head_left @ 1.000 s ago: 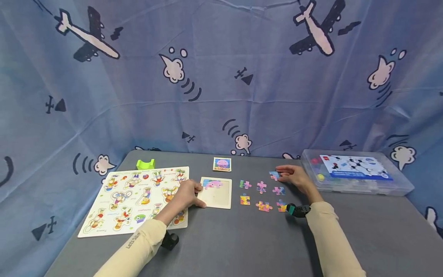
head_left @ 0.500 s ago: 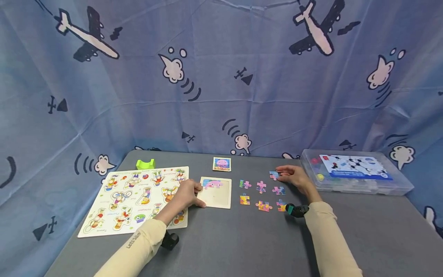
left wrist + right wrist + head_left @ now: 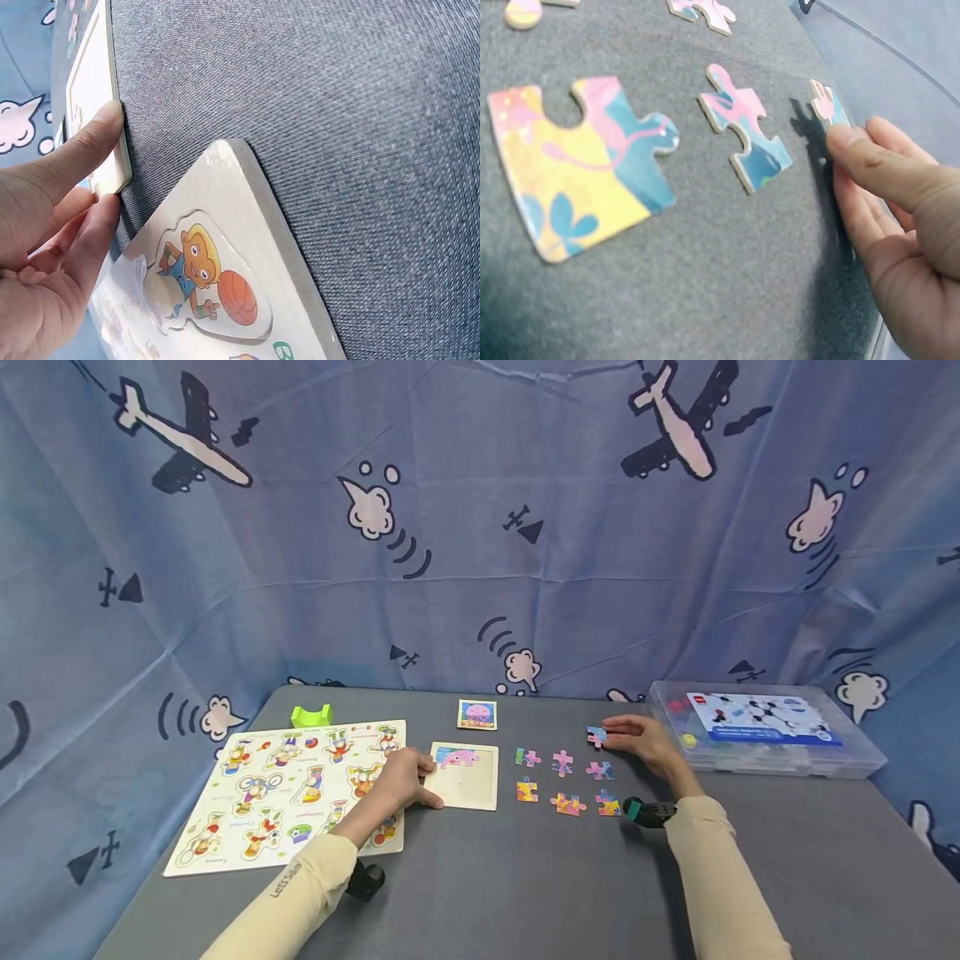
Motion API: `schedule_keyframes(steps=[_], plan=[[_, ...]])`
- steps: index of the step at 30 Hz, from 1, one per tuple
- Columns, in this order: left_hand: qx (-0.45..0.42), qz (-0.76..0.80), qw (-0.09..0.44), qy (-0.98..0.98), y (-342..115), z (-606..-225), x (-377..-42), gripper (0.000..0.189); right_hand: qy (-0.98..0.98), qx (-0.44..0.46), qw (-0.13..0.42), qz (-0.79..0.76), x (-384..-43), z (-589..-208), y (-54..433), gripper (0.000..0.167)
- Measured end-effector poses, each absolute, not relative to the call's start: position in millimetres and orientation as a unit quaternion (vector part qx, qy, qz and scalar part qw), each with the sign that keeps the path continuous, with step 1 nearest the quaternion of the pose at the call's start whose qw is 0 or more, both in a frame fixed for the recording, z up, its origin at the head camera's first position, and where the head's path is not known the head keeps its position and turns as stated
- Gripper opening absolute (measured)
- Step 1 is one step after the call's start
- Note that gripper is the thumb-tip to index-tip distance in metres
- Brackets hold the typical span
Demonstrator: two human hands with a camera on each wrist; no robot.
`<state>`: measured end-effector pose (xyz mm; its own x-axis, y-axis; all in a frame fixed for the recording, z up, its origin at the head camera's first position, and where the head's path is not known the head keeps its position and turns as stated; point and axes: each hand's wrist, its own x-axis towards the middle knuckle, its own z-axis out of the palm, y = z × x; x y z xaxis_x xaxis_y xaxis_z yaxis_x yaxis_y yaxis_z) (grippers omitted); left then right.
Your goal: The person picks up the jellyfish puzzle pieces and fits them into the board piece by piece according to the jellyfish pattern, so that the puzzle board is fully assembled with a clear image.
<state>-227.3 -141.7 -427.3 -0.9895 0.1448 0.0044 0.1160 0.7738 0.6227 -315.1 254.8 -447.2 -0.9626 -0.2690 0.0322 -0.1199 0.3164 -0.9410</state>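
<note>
Grey and cloth-textured, a counter stretches before a blue curtain printed with aeroplanes. At far left lies a white board of cartoon sports figures, with a bright green block just past its back edge. Next, a left hand reaches over the board's right side, its thumb and fingers gripping the near left corner of a shallow square tray. Along the tray's back left lies a pink-and-blue puzzle section; the rest is bare. Beyond the tray sits a small square picture of a pink creature. To the right, six loose puzzle pieces lie apart in two rows of three. Behind their right end, a right hand pinches a partly blue piece between thumb and fingers. At far right, near that hand, is a clear plastic box with a printed label.
</note>
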Motion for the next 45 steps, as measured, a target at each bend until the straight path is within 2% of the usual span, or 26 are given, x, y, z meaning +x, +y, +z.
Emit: schedule_keyframes(steps=[9,18,31,38,45], plan=[[0.071,0.327,0.023,0.942,-141,-427,-228,0.06,0.772,-0.064,0.101,-0.624,-306,-446,260,0.053],[0.065,0.329,0.027,0.942,-142,-427,-226,0.06,0.718,-0.012,0.132,-0.684,-299,-442,256,0.05],[0.075,0.327,0.013,0.942,-142,-427,-225,0.058,0.706,-0.026,0.126,-0.696,-283,-433,247,0.056],[0.072,0.327,0.018,0.942,-142,-425,-225,0.059,0.711,-0.063,0.127,-0.689,-273,-428,237,0.049],[0.065,0.333,0.024,0.94,-141,-426,-225,0.059,0.701,-0.064,0.119,-0.701,-262,-425,229,0.045]])
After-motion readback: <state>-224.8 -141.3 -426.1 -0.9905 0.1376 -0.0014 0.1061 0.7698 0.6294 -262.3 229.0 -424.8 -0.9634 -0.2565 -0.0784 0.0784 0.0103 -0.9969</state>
